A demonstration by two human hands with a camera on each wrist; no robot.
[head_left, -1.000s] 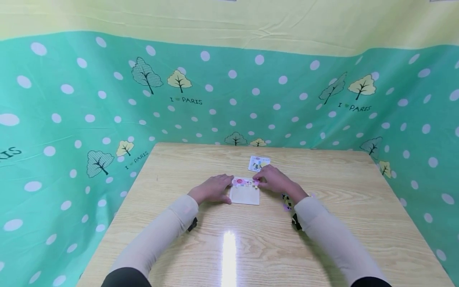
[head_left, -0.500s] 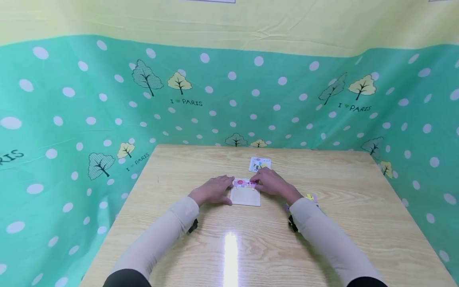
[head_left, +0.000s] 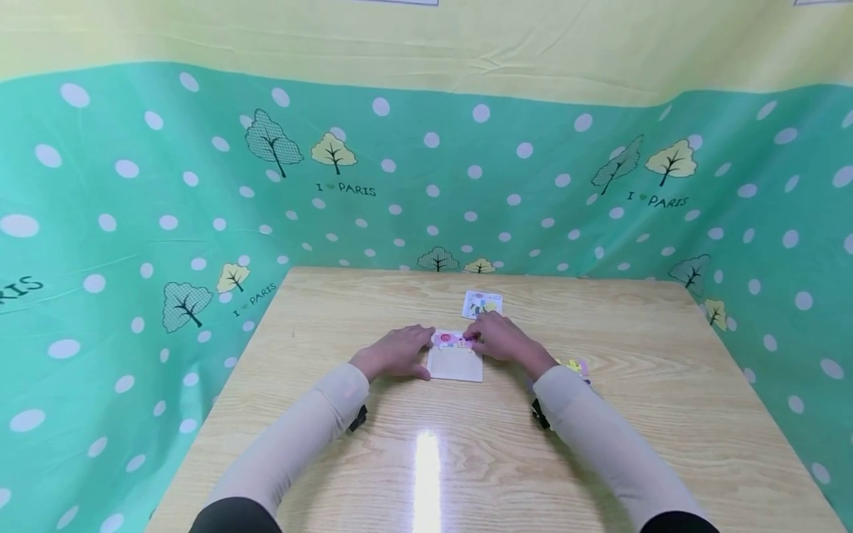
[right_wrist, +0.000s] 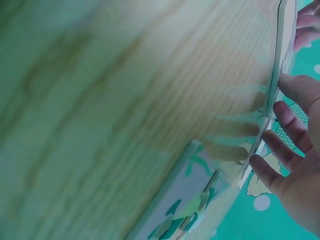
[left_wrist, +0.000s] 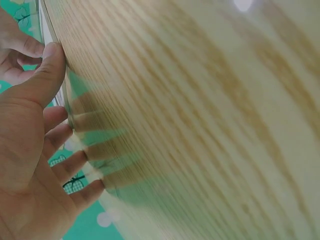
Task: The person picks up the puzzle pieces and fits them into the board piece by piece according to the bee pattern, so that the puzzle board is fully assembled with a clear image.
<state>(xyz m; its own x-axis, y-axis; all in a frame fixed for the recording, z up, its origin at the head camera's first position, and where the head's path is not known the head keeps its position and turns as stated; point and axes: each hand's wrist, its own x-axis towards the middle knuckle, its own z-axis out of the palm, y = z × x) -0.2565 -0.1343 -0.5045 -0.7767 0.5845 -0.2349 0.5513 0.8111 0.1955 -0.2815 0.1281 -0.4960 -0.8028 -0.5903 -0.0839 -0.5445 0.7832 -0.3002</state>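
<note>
A square white board [head_left: 455,365] lies on the table, its far strip covered by pink printed pieces [head_left: 446,338]. At the board's left side, my left hand [head_left: 397,351] touches the edge with its thumb and forefinger spread apart; in the left wrist view the thumb of that hand [left_wrist: 35,135] meets the edge and the other fingers extend loosely. My right hand [head_left: 504,339] touches the far right part of the board, its fingertips hiding what lies beneath. In the right wrist view the right hand [right_wrist: 305,145] has its thumb at the board's edge, fingers slightly bent and apart.
Beyond the board lies a picture card [head_left: 481,303], partly behind my right hand. Loose printed pieces [head_left: 576,366] lie beside my right sleeve, and show close up [right_wrist: 182,212] in the right wrist view. A polka-dot cloth [head_left: 426,185] hangs around the table.
My right hand has shifted slightly left and nearer over the far right part of the board, while its forearm has uncovered some loose pieces and covered others. The left hand stays in place.
</note>
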